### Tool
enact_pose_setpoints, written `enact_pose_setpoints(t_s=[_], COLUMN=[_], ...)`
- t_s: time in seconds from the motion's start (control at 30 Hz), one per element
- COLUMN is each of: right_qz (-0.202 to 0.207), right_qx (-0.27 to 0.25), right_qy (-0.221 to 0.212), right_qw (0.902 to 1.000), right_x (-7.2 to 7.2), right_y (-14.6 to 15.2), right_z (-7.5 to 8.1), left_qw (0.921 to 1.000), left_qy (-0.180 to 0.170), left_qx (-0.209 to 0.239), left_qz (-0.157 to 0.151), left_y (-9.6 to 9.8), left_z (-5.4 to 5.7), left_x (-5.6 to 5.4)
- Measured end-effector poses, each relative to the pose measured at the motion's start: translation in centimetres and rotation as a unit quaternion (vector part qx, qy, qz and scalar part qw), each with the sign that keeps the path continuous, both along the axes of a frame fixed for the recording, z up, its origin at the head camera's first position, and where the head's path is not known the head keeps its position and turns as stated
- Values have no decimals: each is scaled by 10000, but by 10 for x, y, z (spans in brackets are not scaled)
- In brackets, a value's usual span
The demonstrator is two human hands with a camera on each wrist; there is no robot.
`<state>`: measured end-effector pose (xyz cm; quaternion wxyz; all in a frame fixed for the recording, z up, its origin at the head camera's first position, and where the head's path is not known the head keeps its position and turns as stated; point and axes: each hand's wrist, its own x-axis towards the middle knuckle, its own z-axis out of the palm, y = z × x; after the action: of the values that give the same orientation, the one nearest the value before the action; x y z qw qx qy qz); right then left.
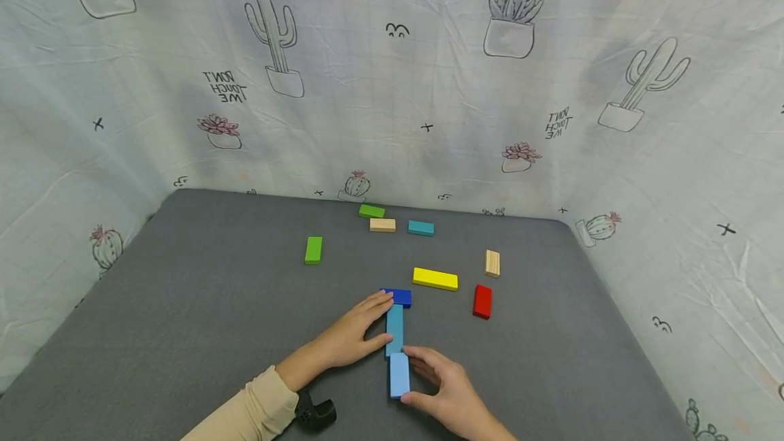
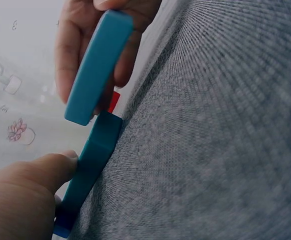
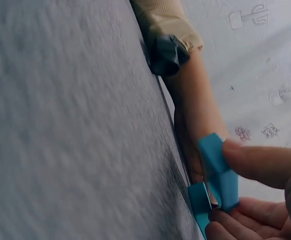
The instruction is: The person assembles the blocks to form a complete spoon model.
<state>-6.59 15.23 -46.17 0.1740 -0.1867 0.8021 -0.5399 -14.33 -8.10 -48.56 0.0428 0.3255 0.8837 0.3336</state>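
My right hand [image 1: 450, 390] pinches a light-blue block [image 1: 400, 375] between thumb and fingers. Seen from the left wrist, that held block [image 2: 98, 67] is tilted and off the grey cloth, just beyond the end of another blue block [image 2: 95, 150]. This second blue block [image 1: 395, 322] lies on the table with its far end against a dark-blue block [image 1: 401, 298], making a T shape. My left hand [image 1: 349, 335] lies beside the pair with fingers fairly straight. Its fingertips touch the dark-blue block and its thumb touches the near block's side.
Beyond the hands lie a yellow block [image 1: 435, 279], a red block [image 1: 482, 301], a teal block [image 1: 420, 228], green blocks [image 1: 314, 250] and plain wooden blocks [image 1: 493, 263]. A cactus-print curtain [image 1: 392, 87] surrounds the table [image 1: 214, 278]. A black device [image 1: 315, 414] sits at the left wrist.
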Motion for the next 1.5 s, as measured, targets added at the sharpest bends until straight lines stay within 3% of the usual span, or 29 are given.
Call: enact_pose_setpoints(t_s=[0.17, 0.33, 0.6, 0.87, 1.2, 1.5], right_qz=[26, 62, 171, 279, 308, 294], right_qx=[111, 526, 1387, 1658, 2127, 2285], right_qy=[98, 501, 1309, 1845, 2152, 2128], right_qw=[9999, 9973, 9815, 9683, 9526, 9495], right_x=[4, 6, 6, 7, 5, 6], right_y=[-2, -4, -5, -6, -9, -8], right_z=[0, -3, -8, -11, -13, -14], left_qw=[9999, 9999, 9999, 9999, 9999, 9995], left_qy=[-91, -132, -69, -112, 1, -152], left_qx=[-44, -65, -82, -52, -94, -232], left_qz=[41, 42, 36, -6, -55, -143], left_y=[0, 0, 0, 1, -1, -1], left_z=[-1, -1, 0, 1, 2, 2], left_x=[-1, -1, 0, 1, 2, 3])
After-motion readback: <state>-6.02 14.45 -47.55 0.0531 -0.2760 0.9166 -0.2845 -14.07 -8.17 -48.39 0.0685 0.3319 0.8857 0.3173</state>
